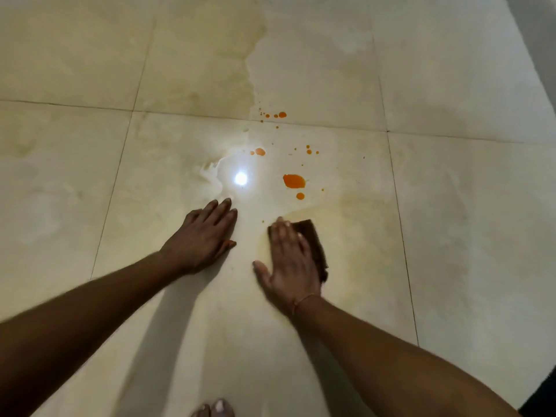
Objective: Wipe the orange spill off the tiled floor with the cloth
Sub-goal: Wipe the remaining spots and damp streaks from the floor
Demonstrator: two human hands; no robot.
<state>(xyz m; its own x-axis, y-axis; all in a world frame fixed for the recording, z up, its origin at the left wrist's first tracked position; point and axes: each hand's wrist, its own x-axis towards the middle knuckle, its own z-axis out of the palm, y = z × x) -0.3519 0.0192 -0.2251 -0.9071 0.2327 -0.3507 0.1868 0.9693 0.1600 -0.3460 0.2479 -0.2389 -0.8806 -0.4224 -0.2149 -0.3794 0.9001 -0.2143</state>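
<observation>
**Brown cloth pressed flat to the tile, orange drops lying beyond it**

Head view, looking down at pale cream glossy floor tiles (451, 206) with thin dark grout lines.

- Right hand (290, 263): palm down, fingers together and extended, thumb spread to the left. It presses flat on a dark brown folded cloth (314, 239); not clenched, no pinch grip visible. A thin cord bracelet (302, 302) sits at the wrist.
- The cloth shows along the right edge of the hand and past the fingertips; the rest is hidden beneath the palm. It lies on the same tile as most of the spill.
- Left hand (204, 236): empty, open, palm flat on the tile, fingers extended forward. It is near the right hand but apart from it, and does not touch the cloth.
- Orange liquid spill: the largest blob (294, 181) lies just beyond the cloth, with a smaller drop right below it. Further drops scatter away from the hands (260, 152), up to a cluster at the grout line (282, 114).
- A yellowish, streaky film (355, 224) covers the tile around and to the right of the cloth.
- A bright light reflection (240, 178) glares off the tile just beyond the left fingertips.
- Bare toes (215, 409) show at the bottom edge.
</observation>
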